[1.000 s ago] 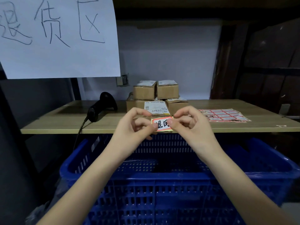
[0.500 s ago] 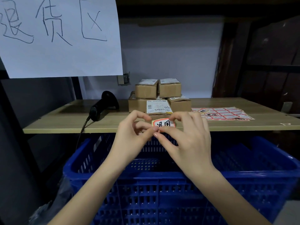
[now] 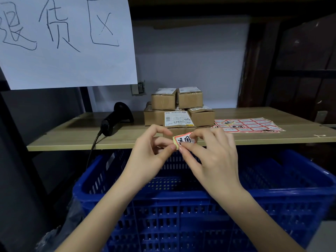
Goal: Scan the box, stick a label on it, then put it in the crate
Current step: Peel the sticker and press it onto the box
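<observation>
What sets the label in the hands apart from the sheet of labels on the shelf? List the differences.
The label is a single piece, pinched in the air between the left hand and right hand; the sheet of labels holds many and lies flat on the shelf. The label curls at one corner; the sheet of labels looks mostly flat. The label bears black handwriting; most labels on the sheet look blank. Both have red borders.

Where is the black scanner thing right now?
In the head view the black scanner lies on the wooden shelf, left of the stacked cardboard boxes; neither hand touches it.
</observation>
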